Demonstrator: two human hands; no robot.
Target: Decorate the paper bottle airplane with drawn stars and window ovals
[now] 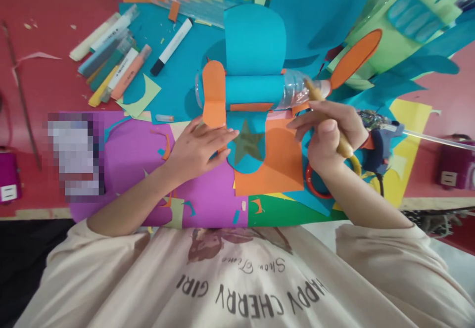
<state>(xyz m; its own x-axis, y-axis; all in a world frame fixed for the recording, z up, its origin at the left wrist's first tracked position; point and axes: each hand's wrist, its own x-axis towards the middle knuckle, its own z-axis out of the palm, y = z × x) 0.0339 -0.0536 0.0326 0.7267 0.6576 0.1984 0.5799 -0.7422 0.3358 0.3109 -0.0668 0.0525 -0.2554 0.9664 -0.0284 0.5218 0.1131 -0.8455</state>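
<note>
A clear plastic bottle (297, 89) wrapped in teal paper (254, 88) lies sideways like a toy plane. It has an orange paper tail (214, 93), an orange propeller blade (354, 58) and a teal wing with an olive star (248, 146). My left hand (198, 147) lies open and flat, fingers on the orange tail flap and the wing's edge. My right hand (328, 137) is closed around a tan stick-like tool (315, 93) whose tip rests at the bottle's neck.
Several markers and glue sticks (111, 63) and a black-tipped white marker (172, 46) lie at back left. A blue glue gun (380, 142) and red-and-yellow-handled scissors (315, 187) sit by my right wrist. Purple (126, 155), orange, green and yellow paper sheets and scraps cover the red floor.
</note>
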